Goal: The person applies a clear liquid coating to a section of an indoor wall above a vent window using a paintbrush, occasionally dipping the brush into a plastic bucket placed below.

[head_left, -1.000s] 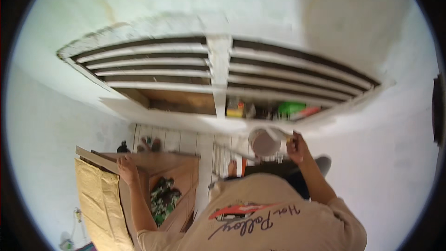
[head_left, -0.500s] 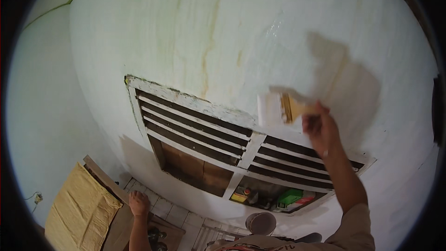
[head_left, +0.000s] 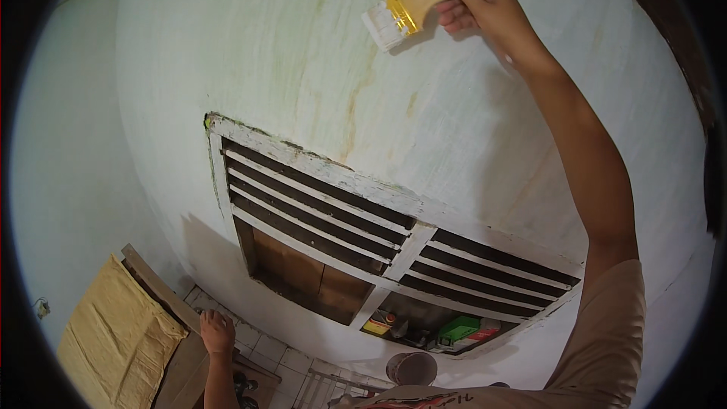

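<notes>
High on the pale wall, my right hand (head_left: pixel 488 15) is closed round the wooden handle of a wide paintbrush (head_left: pixel 426 4). The brush has a gold metal band and a red handle tip. Its white-coated bristles point left and meet or nearly meet the wall (head_left: pixel 303 53), where greenish and yellow-brown streaks run down. Down at the lower left, my left hand (head_left: pixel 217 331) has its fingers curled over the edge of a brown wooden piece of furniture (head_left: pixel 182 316). What lies under the fingertips is hidden.
Below the brush, a white slatted window frame (head_left: pixel 386 284) is set in the wall; a green box (head_left: pixel 460 328) and bottles sit in its lower right opening. A bucket (head_left: pixel 413 369) stands below. Yellow cloth (head_left: pixel 121 329) covers the furniture at left. White floor tiles (head_left: pixel 269 348) show between.
My right hand has carried the paintbrush up and left, from just above the window frame to high on the wall. My left hand keeps its place on the furniture edge.
</notes>
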